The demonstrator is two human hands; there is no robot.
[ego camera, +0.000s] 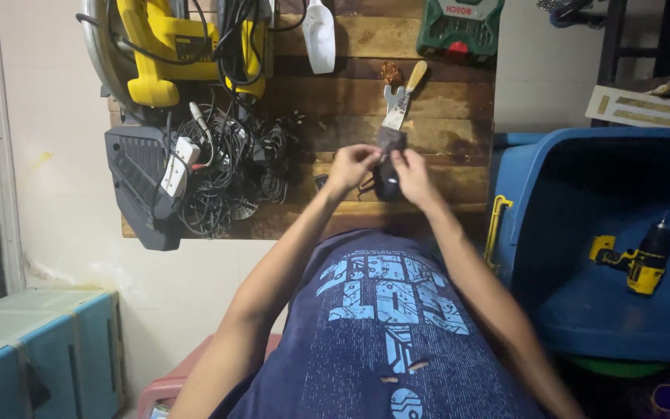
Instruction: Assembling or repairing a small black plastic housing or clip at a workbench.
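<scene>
Two hands are closed on one small dark object point(387, 180), held just above the wooden pallet's point(443, 109) near edge: the left hand point(350, 167) pinching its left side, the right hand point(412, 174) its right; farther off lie a putty knife point(402, 97) and tangled black cables point(230, 167)

Rough, stained wood of the surface point(443, 109); glossy yellow plastic saw housing point(166, 46) far left; smooth blue plastic bin point(552, 178) right.
</scene>
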